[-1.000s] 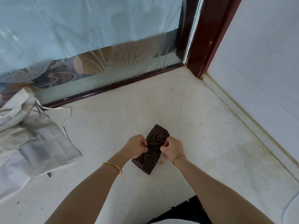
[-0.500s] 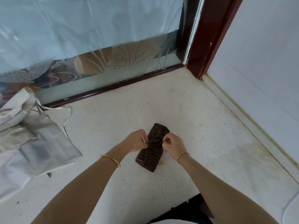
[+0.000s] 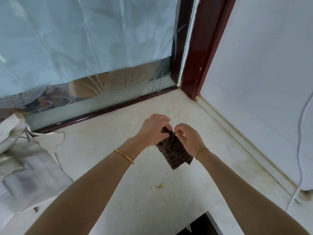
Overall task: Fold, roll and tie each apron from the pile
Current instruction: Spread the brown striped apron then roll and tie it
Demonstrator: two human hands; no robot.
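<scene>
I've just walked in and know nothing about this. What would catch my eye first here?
Mid-frame, the left hand and right hand pinch the tie on a dark striped apron roll, held over a pale speckled floor. At the left edge lies a heap of pale cloth, below a frosted glass panel.

Was a pale speckled counter (image 3: 105,167), with a heap of cream-grey cloth (image 3: 25,167) lying at its left and a small yellowish stain (image 3: 159,185).
</scene>
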